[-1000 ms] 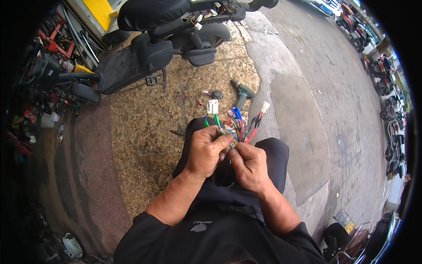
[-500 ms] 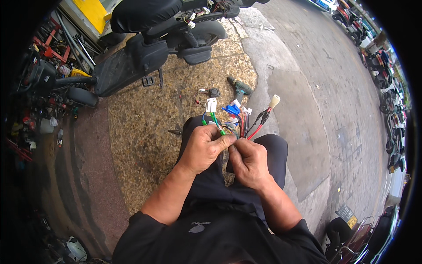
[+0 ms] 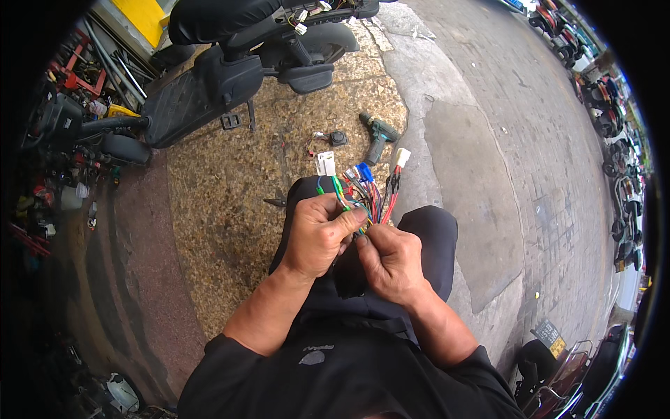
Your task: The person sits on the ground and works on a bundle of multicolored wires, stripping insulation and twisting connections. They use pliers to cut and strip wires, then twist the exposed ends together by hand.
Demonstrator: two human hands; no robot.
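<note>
A bundle of coloured wires (image 3: 376, 200) rises from between my two hands, above my knees. My left hand (image 3: 319, 234) is closed, thumb and fingers pinching green and blue wires that run up to a white connector (image 3: 325, 164). Close beside it, my right hand (image 3: 392, 260) is closed round the lower part of the bundle. Fanning out above the right hand are a blue connector (image 3: 364, 172), small white plugs, and red and black wires ending in a cream connector (image 3: 402, 158). The lower ends of the wires are hidden by my fingers.
A black electric scooter (image 3: 230, 77) stands ahead on the left. On the ground beyond my knees lie a cordless drill (image 3: 378, 136), a small round black part (image 3: 338, 138) and a dark tool (image 3: 275, 202). Scooter parts crowd the left edge; parked scooters line the right.
The bundle has swung left and its loose plugs have drawn closer together. The cream connector has moved left and stands more upright. Both hands keep their grip.
</note>
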